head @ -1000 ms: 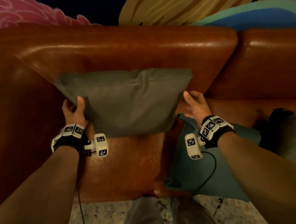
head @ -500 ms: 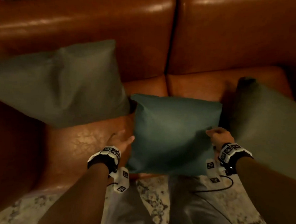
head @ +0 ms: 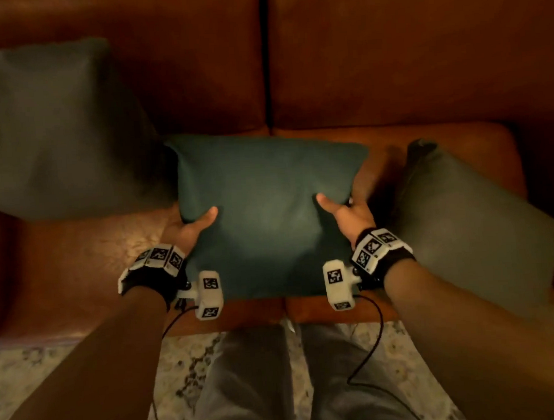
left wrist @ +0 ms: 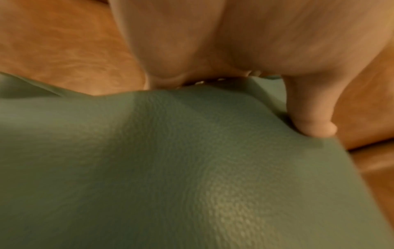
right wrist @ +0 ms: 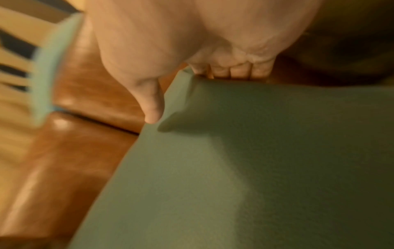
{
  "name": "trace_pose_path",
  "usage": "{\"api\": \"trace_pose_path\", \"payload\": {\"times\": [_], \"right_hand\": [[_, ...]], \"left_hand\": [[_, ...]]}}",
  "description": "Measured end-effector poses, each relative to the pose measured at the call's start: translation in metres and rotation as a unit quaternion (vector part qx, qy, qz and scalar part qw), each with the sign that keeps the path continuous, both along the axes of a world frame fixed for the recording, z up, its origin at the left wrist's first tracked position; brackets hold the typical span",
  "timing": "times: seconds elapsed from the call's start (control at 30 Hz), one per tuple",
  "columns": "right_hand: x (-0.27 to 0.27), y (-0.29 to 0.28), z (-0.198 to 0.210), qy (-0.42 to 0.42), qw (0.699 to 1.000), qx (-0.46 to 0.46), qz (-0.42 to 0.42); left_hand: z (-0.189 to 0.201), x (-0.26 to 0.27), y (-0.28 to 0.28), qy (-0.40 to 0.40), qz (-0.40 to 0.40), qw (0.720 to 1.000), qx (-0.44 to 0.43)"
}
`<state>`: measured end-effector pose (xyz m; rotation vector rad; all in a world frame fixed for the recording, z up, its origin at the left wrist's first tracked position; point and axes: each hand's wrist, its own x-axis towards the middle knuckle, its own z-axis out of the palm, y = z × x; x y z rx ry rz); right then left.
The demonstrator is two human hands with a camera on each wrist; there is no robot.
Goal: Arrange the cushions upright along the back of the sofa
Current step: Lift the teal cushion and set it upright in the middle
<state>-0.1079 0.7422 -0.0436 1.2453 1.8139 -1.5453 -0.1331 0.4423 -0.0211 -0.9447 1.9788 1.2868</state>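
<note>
**Teal cushion gripped at both sides**

Square teal leather-look cushion over the brown leather sofa seat, centre, gripped by left hand and right hand: thumbs on top, fingers curled beneath. Olive cushions: far left upright; right tilted.

Three cushions sitting across the sofa, the middle one held from both sides.

The middle cushion is lying over the seat's front part, before the seam between the two back sections, with the left hand gripping its left edge and the right hand its right edge. The left cushion is leaning against the backrest; the right cushion is lying tilted on the seat. A rug is lying in front of the sofa.
</note>
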Motion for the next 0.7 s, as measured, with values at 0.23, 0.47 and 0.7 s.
{"api": "trace_pose_path", "payload": {"times": [0.23,0.47,0.7], "right_hand": [[-0.045,0.013,0.012,0.020,0.997,0.011,0.076],[0.017,0.041,-0.020,-0.178,0.919,0.133,0.326],[0.043,0.017,-0.032,-0.112,0.957,0.079,0.255]], "left_hand": [[-0.035,-0.030,-0.032,0.026,-0.011,1.000,-0.012],[-0.028,0.041,-0.032,-0.099,-0.162,0.978,-0.083],[-0.049,0.068,-0.027,-0.094,-0.177,0.968,-0.152]]}}
